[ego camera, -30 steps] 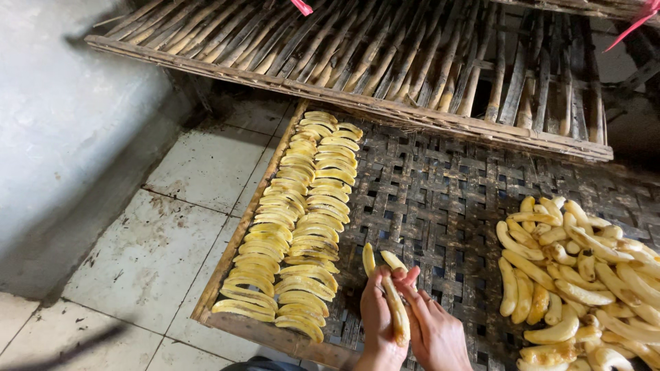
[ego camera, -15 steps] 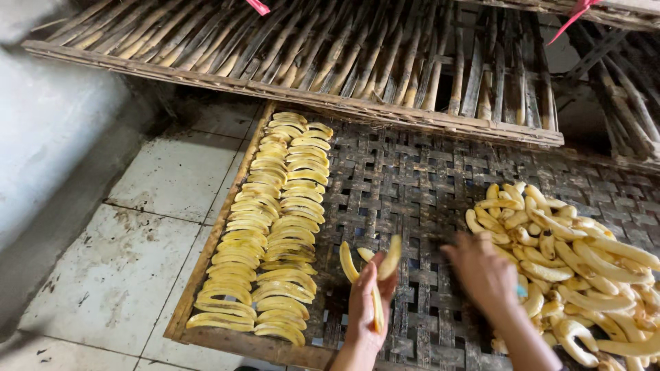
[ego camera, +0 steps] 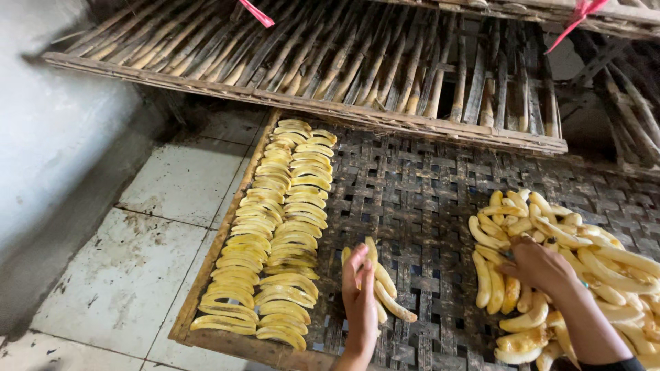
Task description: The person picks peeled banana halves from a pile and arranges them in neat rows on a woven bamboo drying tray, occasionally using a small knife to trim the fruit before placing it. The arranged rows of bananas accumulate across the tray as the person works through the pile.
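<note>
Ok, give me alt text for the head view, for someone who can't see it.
A person's left hand holds several peeled banana slices over a woven bamboo tray while the right hand reaches into a heap of peeled bananas. Two neat rows of slices line the tray's left edge.

A slatted bamboo rack point(ego camera: 357, 62) leans above pale floor tiles point(ego camera: 124, 275).

No packages, labels, signs or screens.
</note>
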